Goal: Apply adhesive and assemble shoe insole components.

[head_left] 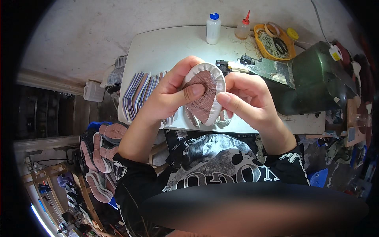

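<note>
Head view: both hands grasp one slipper, brown-soled with a gathered white rim, raised over the near edge of the tabletop. The left hand presses its thumb flat on the sole, fingers wrapped behind; the right hand pinches the white rim on the right side between thumb and fingers. Just left of the left hand stands a row of insoles. Beyond, along the far edge, are a blue-capped bottle, a red-tipped bottle and a yellow basket of cords. Right of the right hand sits a green machine.
</note>
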Tool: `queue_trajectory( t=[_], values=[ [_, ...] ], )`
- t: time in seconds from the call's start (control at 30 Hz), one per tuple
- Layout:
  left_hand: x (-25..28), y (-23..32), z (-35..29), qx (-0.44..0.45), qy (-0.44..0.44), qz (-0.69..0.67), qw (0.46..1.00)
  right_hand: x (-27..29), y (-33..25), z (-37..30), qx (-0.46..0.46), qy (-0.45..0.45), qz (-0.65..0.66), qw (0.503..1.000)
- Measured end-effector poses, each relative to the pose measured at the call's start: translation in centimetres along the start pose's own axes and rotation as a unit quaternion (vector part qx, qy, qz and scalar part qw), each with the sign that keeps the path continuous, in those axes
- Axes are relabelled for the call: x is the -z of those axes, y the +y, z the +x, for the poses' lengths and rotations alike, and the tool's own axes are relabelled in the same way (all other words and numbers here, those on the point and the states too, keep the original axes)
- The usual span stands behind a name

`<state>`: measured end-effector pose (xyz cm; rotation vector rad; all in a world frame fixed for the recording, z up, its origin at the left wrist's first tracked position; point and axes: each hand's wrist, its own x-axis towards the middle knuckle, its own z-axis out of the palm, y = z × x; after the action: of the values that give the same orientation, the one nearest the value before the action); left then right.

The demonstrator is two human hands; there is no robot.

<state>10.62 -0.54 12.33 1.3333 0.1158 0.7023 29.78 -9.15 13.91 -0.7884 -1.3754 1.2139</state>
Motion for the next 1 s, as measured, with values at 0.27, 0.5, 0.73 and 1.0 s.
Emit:
queue_trajectory(
  t=[0.27,0.5,0.73,1.0],
  values=[
    [-0.3,1.3,-0.4,-0.015,0.014,0.200,0.980,-0.3,-0.3,-0.6,0.061,0.023,-0.245,0.967],
    [-0.4,1.3,-0.1,-0.015,-0.037,0.162,0.986,0.8,-1.2,-0.3,-0.005,-0.021,-0.072,0.997],
    [-0.4,2.0,-0.3,0.007,-0.038,0.369,0.929,1.1,-2.2,-0.1,-0.064,-0.057,-0.209,0.974],
    [0.1,1.6,-0.3,0.049,0.019,0.248,0.967,0.8,0.6,0.0,-0.087,-0.019,-0.075,0.993]
  ],
)
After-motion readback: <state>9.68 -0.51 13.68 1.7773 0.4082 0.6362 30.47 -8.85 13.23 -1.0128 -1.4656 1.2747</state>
